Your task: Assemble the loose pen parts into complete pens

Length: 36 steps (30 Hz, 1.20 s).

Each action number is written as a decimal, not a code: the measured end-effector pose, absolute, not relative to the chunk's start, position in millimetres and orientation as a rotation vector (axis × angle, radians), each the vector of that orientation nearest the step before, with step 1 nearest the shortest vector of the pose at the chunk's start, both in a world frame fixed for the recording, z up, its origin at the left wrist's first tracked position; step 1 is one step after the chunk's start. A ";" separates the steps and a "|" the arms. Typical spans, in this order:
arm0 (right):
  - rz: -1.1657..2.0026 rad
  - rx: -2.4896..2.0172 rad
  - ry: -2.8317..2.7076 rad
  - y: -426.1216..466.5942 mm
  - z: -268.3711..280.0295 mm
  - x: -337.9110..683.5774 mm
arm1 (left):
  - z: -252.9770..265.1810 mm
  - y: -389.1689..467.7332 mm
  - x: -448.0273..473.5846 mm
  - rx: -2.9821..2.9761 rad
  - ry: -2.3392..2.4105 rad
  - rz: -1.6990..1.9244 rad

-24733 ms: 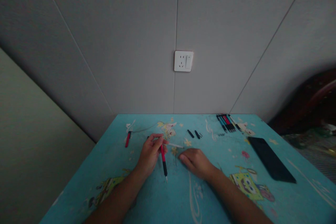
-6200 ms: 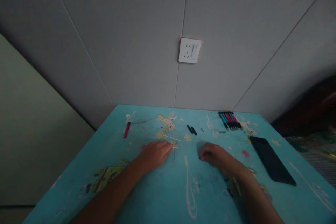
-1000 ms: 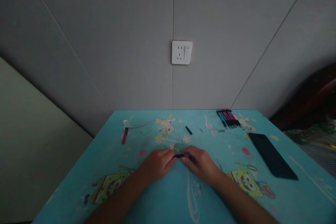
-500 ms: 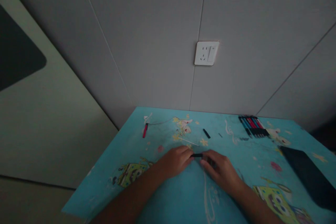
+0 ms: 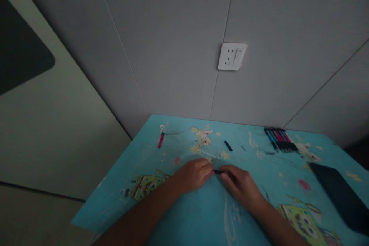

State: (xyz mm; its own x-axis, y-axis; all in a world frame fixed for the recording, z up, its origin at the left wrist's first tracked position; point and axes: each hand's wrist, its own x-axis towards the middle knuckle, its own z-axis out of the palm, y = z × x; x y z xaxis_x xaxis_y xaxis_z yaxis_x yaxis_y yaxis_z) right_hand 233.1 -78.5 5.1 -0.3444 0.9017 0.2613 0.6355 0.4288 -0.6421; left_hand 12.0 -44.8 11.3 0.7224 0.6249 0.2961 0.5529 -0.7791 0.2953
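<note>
My left hand [image 5: 192,175] and my right hand [image 5: 240,184] meet fingertip to fingertip over the turquoise cartoon-print table [image 5: 184,215]. Between them they pinch a small black pen part [image 5: 218,172], most of it hidden by the fingers. A thin white refill [image 5: 208,154] lies just beyond the hands. Farther back lies a loose black pen piece [image 5: 228,145] with a tiny dark bit [image 5: 243,148] beside it.
A red pen [image 5: 160,140] lies at the far left of the table, by a thin wire. A bundle of several pens [image 5: 279,138] sits at the far right. A black phone [image 5: 338,194] lies at the right edge. A wall socket [image 5: 232,57] is above.
My hands have closed in further on the black part, so less of it shows. The view has swung to the left, shifting the table and the socket to the right in the picture.
</note>
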 end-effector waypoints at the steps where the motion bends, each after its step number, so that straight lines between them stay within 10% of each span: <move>1: 0.592 -1.277 -2.074 -78.6 6.6 232.8 | 11.6 -44.6 11.5 2.729 0.953 0.572; 36: 0.563 -1.266 -2.070 -78.1 2.8 229.2 | 5.9 -41.9 10.1 2.732 0.966 0.639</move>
State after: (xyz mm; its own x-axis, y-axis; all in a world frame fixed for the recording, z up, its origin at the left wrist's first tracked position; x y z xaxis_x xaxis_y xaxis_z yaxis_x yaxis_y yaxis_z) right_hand 229.2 -78.1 2.8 -0.3321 0.8953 0.2969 0.6213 0.4445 -0.6453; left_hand 10.1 -41.9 5.9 0.6975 0.6324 0.3370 0.5578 -0.7744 0.2987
